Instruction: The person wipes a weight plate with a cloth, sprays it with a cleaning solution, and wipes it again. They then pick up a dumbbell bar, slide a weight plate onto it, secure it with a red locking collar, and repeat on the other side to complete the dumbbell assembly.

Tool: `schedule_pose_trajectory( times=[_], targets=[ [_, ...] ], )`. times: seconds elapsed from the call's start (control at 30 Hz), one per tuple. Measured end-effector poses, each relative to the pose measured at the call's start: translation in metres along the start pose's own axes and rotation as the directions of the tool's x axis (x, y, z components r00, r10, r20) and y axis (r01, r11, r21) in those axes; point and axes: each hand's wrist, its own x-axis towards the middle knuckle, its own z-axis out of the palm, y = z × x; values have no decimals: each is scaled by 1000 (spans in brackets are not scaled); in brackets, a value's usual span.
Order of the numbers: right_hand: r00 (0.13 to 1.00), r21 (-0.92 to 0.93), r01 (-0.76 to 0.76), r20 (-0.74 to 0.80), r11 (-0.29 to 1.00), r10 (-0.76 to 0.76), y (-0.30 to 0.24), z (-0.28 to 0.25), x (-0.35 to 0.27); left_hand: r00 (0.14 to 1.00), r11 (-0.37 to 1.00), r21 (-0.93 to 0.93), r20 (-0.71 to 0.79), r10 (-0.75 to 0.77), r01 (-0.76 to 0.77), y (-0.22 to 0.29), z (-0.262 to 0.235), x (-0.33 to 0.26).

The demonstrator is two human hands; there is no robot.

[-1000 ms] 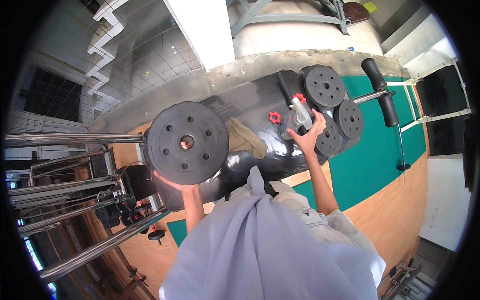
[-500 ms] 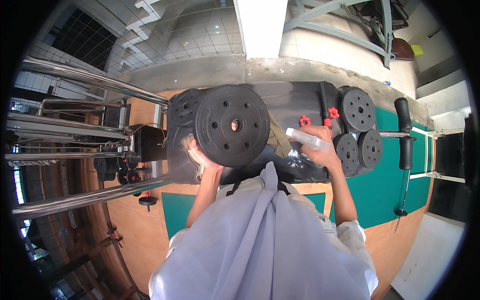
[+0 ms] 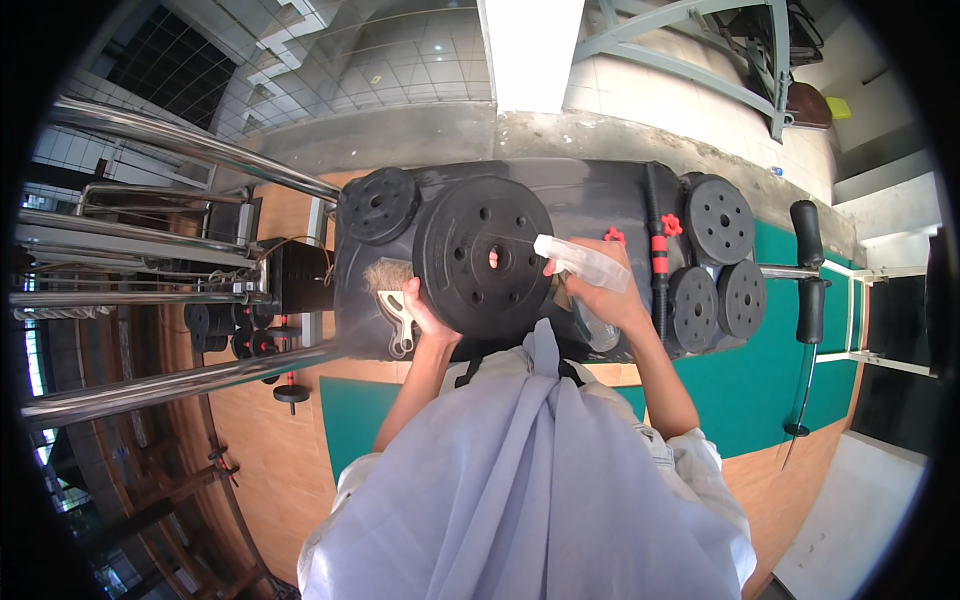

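Observation:
My left hand [image 3: 421, 312] grips the lower left rim of a large black weight plate [image 3: 484, 256] and holds it up on edge over a black sheet [image 3: 580, 190]. My right hand [image 3: 607, 295] holds a clear spray bottle [image 3: 578, 263], its nozzle pointing left at the plate's centre hole. A thin jet of spray reaches the plate face. A white-handled brush [image 3: 394, 300] lies on the sheet just left of my left hand.
Smaller black plates lie on the sheet at left [image 3: 378, 204] and right [image 3: 717, 218], beside a bar with red collars [image 3: 656, 250]. A chrome weight rack [image 3: 170, 270] stands at left. Black-gripped bars [image 3: 806, 270] rest on green matting [image 3: 780, 390] at right.
The large plate has shifted right to the middle of the sheet. My right hand has brought the spray bottle up to its face, and a jet now shows.

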Motion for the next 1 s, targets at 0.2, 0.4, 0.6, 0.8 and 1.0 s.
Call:
schedule_pose_trajectory(
  times=[0.2,0.4,0.6,0.8,1.0],
  targets=[
    [983,8,-98,-155,995,98,25,-17,-11,999,999,8,-25,31,-31,4,1,3],
    [999,-90,-27,-20,996,25,39,-20,-40,995,995,79,-77,64,-57,10,8,8],
    [1000,80,15,18,997,-17,59,-29,-58,995,994,69,-26,92,-90,12,8,11],
    [885,264,144,-466,954,-4,105,-66,-50,970,989,86,-201,139,-124,12,12,9],
    [756,196,101,-652,975,53,164,-83,-22,944,986,86,-290,159,-140,14,13,10]
  ],
)
